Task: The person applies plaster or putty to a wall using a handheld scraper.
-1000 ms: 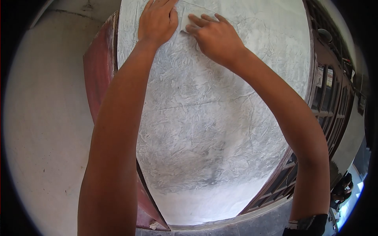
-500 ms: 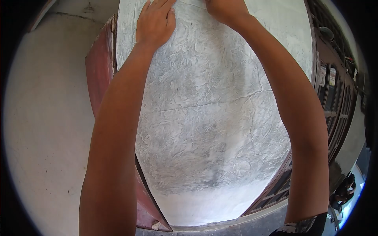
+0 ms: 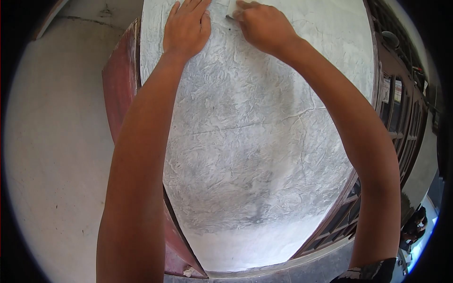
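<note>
In the head view, a pale wall panel [image 3: 240, 127] with a rough, grey-streaked surface and long cracks stands before me. My left hand [image 3: 188, 29] lies flat on its upper left part, fingers stretched upward and the tips cut off by the top edge. To its right, my right hand [image 3: 265, 28] is closed at the upper middle of the panel. A thin flat piece [image 3: 231, 11], whitish with a dark grey edge, sticks out from its fingers against the surface. Most of that piece is hidden by the hand, so its exact kind does not show.
Left of the panel is a reddish-brown wooden shutter or door [image 3: 120, 75], with a beige wall [image 3: 56, 141] beyond. Dark wooden frames with glass panes [image 3: 396, 104] line the right side. A grey tiled floor [image 3: 325, 264] lies below. A person [image 3: 414, 228] is at the far lower right.
My right hand has moved down the panel, bringing the flat piece into view, and its forearm has shifted down and right. The left hand has stayed in place.
</note>
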Tool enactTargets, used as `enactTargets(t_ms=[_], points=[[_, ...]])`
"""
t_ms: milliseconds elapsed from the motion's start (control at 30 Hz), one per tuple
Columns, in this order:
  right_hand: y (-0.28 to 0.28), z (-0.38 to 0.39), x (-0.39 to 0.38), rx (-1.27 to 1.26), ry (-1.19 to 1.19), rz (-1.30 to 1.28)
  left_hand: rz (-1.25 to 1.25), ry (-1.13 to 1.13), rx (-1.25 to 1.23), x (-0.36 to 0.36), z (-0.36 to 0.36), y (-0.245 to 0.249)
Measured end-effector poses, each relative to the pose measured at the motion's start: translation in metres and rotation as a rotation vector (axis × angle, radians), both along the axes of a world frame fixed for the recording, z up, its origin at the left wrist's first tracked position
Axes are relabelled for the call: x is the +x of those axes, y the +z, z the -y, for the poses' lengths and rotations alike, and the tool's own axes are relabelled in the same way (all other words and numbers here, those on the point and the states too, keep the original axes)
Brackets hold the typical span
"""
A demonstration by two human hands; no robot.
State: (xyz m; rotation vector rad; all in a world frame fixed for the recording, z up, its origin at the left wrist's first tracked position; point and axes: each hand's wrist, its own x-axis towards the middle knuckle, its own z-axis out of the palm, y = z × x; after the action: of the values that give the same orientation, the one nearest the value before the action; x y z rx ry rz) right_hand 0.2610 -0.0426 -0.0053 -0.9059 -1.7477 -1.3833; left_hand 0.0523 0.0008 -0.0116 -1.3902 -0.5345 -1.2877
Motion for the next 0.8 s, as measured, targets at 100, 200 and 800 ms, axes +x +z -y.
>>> enactTargets(t_ms=[100,200,800], points=[[-0.048,-0.018,0.006,0.390,0.079,0.243,-0.006,-0.001,0.005,0.001,0.002,0.000],[0.005,-0.016,0.016,0.266,0.105,0.006,0.016,0.018,-0.002,0.004,0.004,-0.002],[-0.048,-0.007,-0.004,0.246,0.034,0.243,0.027,0.028,-0.047,0.005,0.005,-0.001]])
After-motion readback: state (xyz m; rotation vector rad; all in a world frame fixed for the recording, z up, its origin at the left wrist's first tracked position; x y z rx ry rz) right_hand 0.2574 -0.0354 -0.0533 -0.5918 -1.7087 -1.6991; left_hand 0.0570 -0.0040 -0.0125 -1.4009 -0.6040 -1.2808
